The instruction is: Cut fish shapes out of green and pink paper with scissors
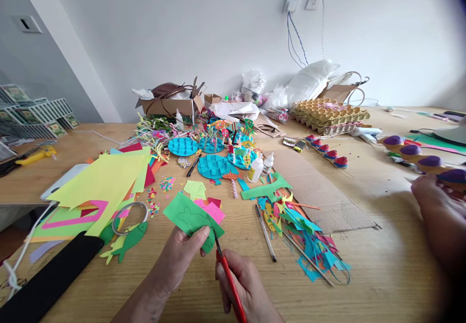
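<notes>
My left hand (pixel 184 250) pinches a piece of green paper (pixel 178 211), thumb on top, fingers underneath. A fish outline is drawn on the paper in dark line. My right hand (pixel 242 279) is closed round a pair of red-handled scissors (pixel 230 279), whose blades meet the paper's lower right edge beside my left thumb. Behind the sheet lie pink paper pieces (pixel 214 210) and a pale green paper with a drawn fish (pixel 194 188). Cut-out green fish (pixel 131 238) rest to the left, partly under a roll of tape (pixel 117 220).
Coloured paper sheets (pixel 105 177) are stacked at left, near a black strap-like object (pixel 54 274). Paper scraps (pixel 316 245), a pen (pixel 266 233) and cardboard (pixel 309 187) lie at right. Glue bottles (pixel 256 170) stand mid-table. Another person's hand (pixel 433 201) holds a painted egg-carton strip (pixel 429 161).
</notes>
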Tool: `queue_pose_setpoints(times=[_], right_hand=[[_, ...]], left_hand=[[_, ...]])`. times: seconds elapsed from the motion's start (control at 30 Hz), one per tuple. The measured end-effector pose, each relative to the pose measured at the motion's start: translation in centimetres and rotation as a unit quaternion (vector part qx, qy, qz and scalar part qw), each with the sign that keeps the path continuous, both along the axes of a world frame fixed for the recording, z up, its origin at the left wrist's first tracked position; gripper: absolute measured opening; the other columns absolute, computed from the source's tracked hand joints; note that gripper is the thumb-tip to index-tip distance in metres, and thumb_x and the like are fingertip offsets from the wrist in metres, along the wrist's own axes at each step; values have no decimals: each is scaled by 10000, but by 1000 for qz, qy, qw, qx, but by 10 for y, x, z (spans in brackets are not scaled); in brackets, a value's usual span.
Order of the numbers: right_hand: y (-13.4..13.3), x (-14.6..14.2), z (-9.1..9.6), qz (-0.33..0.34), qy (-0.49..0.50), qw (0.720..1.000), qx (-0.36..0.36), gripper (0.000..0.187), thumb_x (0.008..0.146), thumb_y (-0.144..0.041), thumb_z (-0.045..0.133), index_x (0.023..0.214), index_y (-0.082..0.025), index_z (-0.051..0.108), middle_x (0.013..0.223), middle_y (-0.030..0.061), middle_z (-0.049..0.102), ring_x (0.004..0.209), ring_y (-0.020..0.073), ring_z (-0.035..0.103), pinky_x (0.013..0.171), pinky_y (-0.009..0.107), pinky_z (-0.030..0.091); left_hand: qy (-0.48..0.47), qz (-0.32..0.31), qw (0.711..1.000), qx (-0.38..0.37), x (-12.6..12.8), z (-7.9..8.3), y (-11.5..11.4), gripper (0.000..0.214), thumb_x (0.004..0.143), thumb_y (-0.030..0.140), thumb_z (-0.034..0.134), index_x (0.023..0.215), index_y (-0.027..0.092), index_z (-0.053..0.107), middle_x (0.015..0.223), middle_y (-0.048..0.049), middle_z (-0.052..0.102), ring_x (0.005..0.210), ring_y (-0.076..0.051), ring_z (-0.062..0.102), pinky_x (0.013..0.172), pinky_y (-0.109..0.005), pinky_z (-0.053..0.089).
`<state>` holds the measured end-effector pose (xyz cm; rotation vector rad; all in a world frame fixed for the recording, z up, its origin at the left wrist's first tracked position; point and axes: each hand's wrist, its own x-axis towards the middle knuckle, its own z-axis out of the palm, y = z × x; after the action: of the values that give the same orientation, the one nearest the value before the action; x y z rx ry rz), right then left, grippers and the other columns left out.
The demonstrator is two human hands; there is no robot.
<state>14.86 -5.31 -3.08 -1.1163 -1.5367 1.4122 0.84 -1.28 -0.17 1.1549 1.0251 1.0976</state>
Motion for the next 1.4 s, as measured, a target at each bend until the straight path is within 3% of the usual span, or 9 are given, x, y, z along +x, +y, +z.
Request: queue_pose_setpoints(times=[0.4,0.63,1.07,1.4], right_hand=[[-2,3,-8,3,-36,999,27,445,897,-525,313,601,-194,348,464,-57,352,406,64,312,371,161,244],[-3,5,-6,5,-25,1000,2,428,860,-531,411,599,-198,341,503,-58,343,403,60,330,344,153,249],[-2,3,-4,7,-11,1000,2,449,862,-563,337,597,-201,343,471,-69,318,368,58,333,328,143,259],[-2,7,-2,3,-45,998,34,428,871,-495,416,577,-201,316,488,-56,306,456,83,303,393,177,248]], left_hand=[[-9,28,999,-15,4,3,0,203,721,281,596,572,188,494,511,54,478,502,-109,430,484,-208,380],[-28,38,999,-28,3,4,-1,175,710,286,623,612,185,518,528,56,491,511,-107,434,477,-200,391],[-23,62,998,-25,1,-2,-2,94,701,265,654,734,184,621,679,29,643,677,-149,551,662,-243,457],[-29,61,997,-25,0,-4,-1,102,705,253,661,785,191,655,743,17,679,789,-184,595,726,-264,462]])
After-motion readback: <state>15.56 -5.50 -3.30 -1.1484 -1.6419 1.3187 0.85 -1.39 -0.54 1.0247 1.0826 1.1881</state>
